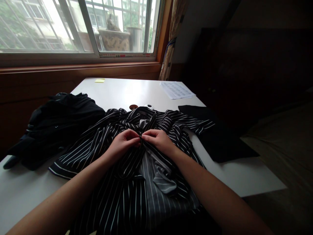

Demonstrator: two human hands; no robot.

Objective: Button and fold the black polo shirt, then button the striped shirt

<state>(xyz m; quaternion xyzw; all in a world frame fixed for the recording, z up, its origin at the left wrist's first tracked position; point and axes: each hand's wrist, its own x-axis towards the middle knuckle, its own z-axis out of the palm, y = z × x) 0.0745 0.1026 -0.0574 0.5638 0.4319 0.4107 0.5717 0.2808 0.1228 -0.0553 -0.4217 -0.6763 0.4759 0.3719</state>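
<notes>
A black garment with white stripes, a striped shirt (102, 137), lies spread over the table with its collar toward the window. Its front hangs partly open, showing the greyish inner side of the cloth. At the upper front, my left hand (125, 141) pinches the shirt's edge between thumb and fingers. Close beside it, my right hand (158, 139) also pinches the front edge, the fingertips of both hands almost touching. Whether a button sits between the fingers is hidden.
On the white table (137, 89), dark clothes (63, 120) are heaped at left and a flat black cloth (220, 140) lies at right. Printed papers (176, 90) and a yellow sticky note (99, 80) lie toward the window (117, 32). A white roll (149, 106) sits behind the collar.
</notes>
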